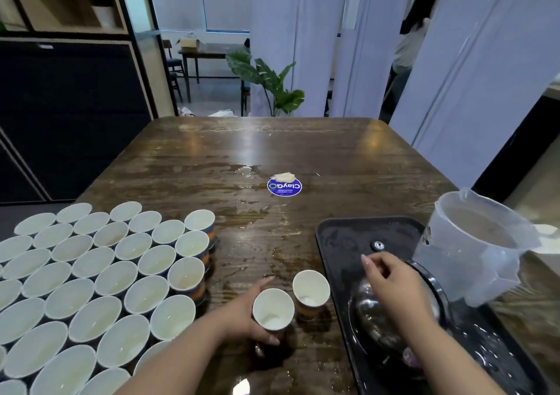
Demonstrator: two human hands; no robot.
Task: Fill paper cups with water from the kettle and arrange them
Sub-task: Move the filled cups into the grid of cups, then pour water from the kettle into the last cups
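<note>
Dozens of cups (100, 276) stand arranged lower left; two remain. Our left grip (251, 312) holds cup (273, 309); right grip (394, 285) clasps kettle (368, 312).

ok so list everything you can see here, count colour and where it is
grouped paper cups: several dozen, white inside with dark orange-banded sides, packed in rows at the table's left
loose paper cups: two, same kind, front centre; one held, one beside the tray
glass kettle: one, clear, on the tray
tray: one, black, right
plastic jug: one, translucent, far right
round sticker: one, blue, table centre
table: one, dark wood, wet patches
plant: one, green, behind the table
left hand: grips the nearer loose cup
right hand: on the kettle's top
</note>
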